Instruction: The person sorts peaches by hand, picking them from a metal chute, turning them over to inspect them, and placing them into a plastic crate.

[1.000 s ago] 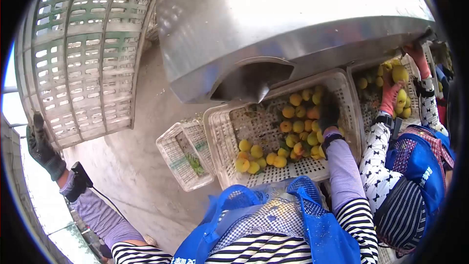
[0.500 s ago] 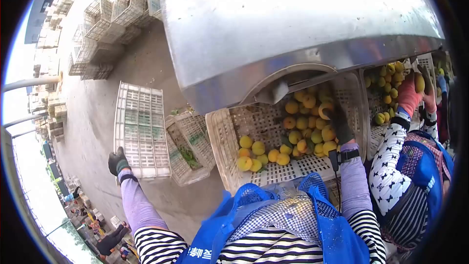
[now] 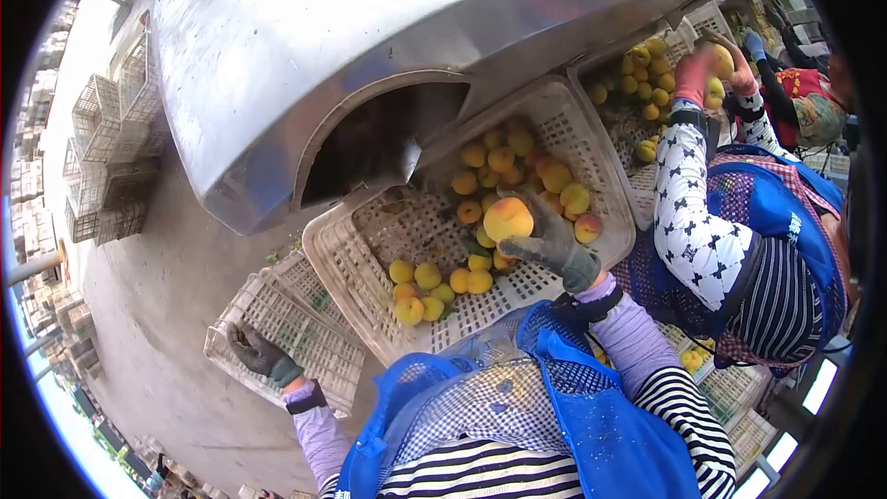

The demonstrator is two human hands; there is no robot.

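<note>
My right hand (image 3: 550, 245), in a dark glove, is closed around a yellow peach (image 3: 508, 219) with an orange blush. It holds the peach above a large white plastic crate (image 3: 342, 263), where a heap of yellow peaches (image 3: 500, 160) fills the right side and a smaller cluster (image 3: 425, 291) lies near the front. At the lower left my left hand (image 3: 259, 354), also gloved, is open with its fingers apart and slightly bent. It overlaps a white slatted crate (image 3: 314, 351) tipped at an angle on the floor.
A metal machine with an arched chute opening (image 3: 379, 139) stands over the peach crate's far side. On the right, a co-worker's gloved hands (image 3: 698, 74) handle a fruit over another fruit-filled crate (image 3: 637, 185). Stacked crates (image 3: 115, 139) stand at the far left.
My left hand has let go of the slatted crate's edge, and that crate now lies lower beside the peach crate. My right hand has lifted a peach from the heap. The view has turned right.
</note>
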